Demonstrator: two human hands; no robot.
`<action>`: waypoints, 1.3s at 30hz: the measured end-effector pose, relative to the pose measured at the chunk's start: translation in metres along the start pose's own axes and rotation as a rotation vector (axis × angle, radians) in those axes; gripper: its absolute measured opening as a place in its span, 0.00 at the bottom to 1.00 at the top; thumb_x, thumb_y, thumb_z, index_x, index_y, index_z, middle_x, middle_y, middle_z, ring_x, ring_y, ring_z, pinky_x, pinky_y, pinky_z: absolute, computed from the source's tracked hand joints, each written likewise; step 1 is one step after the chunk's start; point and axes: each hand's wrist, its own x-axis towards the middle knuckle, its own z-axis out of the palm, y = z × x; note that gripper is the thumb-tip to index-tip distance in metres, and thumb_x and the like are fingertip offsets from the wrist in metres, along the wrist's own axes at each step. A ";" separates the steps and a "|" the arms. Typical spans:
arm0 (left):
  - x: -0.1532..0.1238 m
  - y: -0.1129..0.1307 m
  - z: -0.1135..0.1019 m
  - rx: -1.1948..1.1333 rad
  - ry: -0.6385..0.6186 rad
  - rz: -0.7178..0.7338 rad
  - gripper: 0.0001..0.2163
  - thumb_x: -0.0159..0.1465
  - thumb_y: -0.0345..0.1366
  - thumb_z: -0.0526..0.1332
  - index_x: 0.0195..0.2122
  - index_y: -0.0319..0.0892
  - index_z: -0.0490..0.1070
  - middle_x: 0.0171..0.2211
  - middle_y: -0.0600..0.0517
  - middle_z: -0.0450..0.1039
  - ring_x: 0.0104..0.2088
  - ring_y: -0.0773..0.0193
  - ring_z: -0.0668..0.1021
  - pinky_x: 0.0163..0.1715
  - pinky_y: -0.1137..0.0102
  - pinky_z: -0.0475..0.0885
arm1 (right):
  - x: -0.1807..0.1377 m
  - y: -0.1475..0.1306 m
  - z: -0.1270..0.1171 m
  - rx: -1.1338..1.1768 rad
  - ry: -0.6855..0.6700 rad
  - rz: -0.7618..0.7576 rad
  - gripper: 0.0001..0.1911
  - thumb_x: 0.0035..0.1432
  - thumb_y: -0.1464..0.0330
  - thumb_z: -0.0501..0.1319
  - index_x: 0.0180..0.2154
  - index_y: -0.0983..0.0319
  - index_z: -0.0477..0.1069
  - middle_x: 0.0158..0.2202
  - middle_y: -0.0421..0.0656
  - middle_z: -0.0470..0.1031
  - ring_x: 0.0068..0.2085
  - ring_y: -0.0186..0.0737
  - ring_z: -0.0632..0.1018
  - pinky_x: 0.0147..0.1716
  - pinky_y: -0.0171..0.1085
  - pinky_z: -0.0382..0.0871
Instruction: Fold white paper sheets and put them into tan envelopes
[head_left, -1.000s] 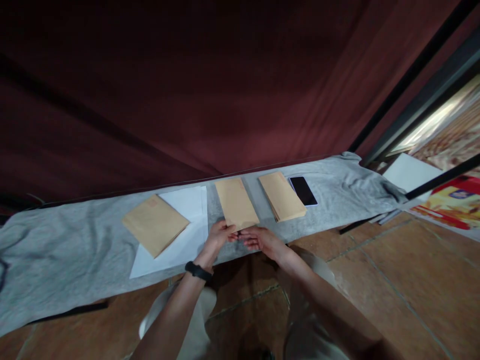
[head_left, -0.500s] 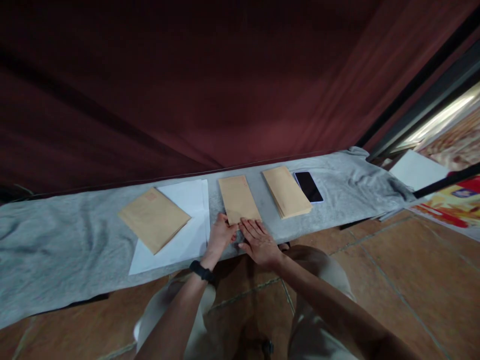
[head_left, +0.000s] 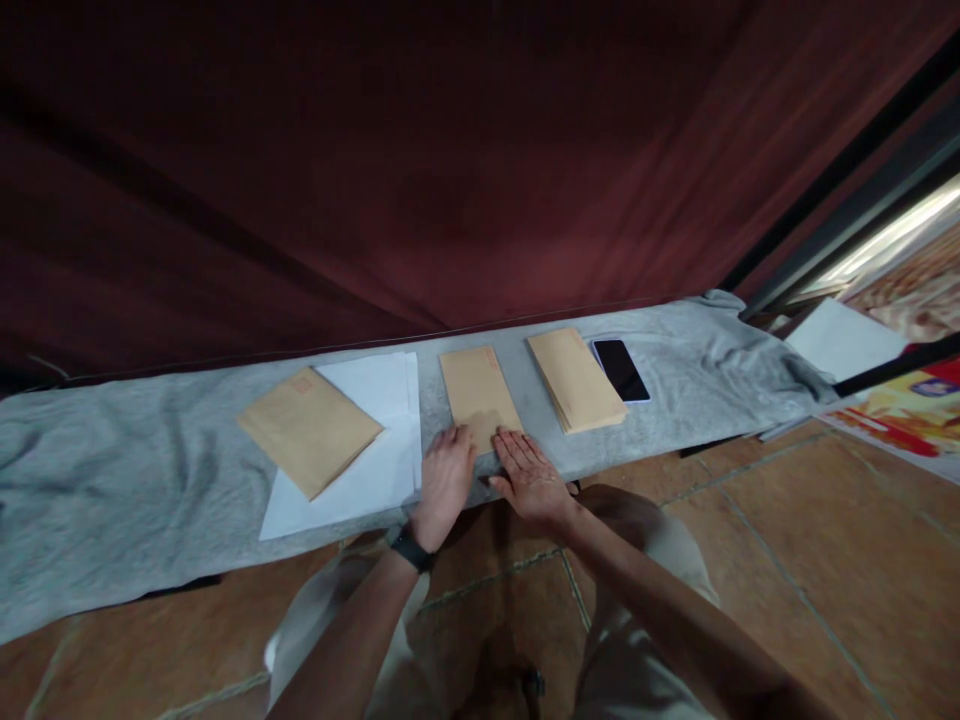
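A brown paper envelope (head_left: 480,385) lies flat on the grey cloth in front of me, its near end toward my body. My left hand (head_left: 448,475) rests on its near left corner, fingers down on the paper and close together; its thumb is hard to make out. Stretched flat, the fingers of my right hand (head_left: 530,480) press on the near right corner, with the thumb held apart below. Neither hand visibly grips the envelope. A dark band (head_left: 412,550) circles my left wrist.
Left of my hands, a pile of brown envelopes (head_left: 311,430) lies askew on white paper sheets (head_left: 352,502). To the right is another envelope stack (head_left: 576,380), beside a phone (head_left: 621,370). Grey cloth (head_left: 180,460) covers the narrow bench; a dark red curtain (head_left: 450,200) hangs behind.
My left hand has shifted up from pinching the envelope's near left edge to lying over that corner. My right hand stays flat and has slid slightly right.
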 end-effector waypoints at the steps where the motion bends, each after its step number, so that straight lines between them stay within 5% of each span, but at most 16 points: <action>1: -0.003 0.002 0.005 0.009 0.022 0.093 0.15 0.68 0.28 0.53 0.53 0.40 0.70 0.52 0.40 0.76 0.54 0.52 0.77 0.56 0.60 0.71 | 0.000 0.000 0.000 0.006 -0.005 0.002 0.33 0.70 0.61 0.54 0.70 0.68 0.54 0.72 0.54 0.54 0.72 0.51 0.58 0.70 0.52 0.52; 5: -0.014 0.007 0.024 0.045 0.050 0.310 0.24 0.68 0.25 0.49 0.65 0.36 0.62 0.66 0.40 0.64 0.67 0.55 0.66 0.66 0.59 0.62 | -0.002 0.001 0.000 0.013 -0.010 0.000 0.32 0.69 0.65 0.53 0.70 0.70 0.55 0.71 0.55 0.54 0.72 0.51 0.57 0.70 0.53 0.52; 11: -0.020 0.005 0.027 0.039 0.012 0.360 0.23 0.72 0.34 0.47 0.66 0.31 0.61 0.68 0.36 0.62 0.70 0.52 0.61 0.68 0.56 0.60 | -0.007 0.006 -0.001 0.017 0.013 0.020 0.31 0.70 0.66 0.51 0.70 0.69 0.55 0.71 0.54 0.55 0.72 0.49 0.58 0.71 0.53 0.51; 34: -0.049 0.010 0.032 0.145 0.053 0.251 0.33 0.67 0.42 0.58 0.68 0.26 0.55 0.69 0.28 0.54 0.72 0.43 0.55 0.68 0.50 0.58 | -0.008 0.005 -0.004 0.013 0.126 0.242 0.31 0.71 0.62 0.52 0.68 0.75 0.58 0.70 0.62 0.57 0.70 0.58 0.60 0.69 0.57 0.52; 39: -0.051 0.012 0.043 0.166 0.103 0.239 0.32 0.65 0.31 0.53 0.70 0.25 0.50 0.70 0.28 0.53 0.72 0.45 0.52 0.68 0.48 0.56 | 0.001 -0.014 -0.005 0.067 0.097 0.032 0.29 0.72 0.61 0.51 0.68 0.67 0.59 0.70 0.53 0.59 0.70 0.48 0.61 0.70 0.51 0.51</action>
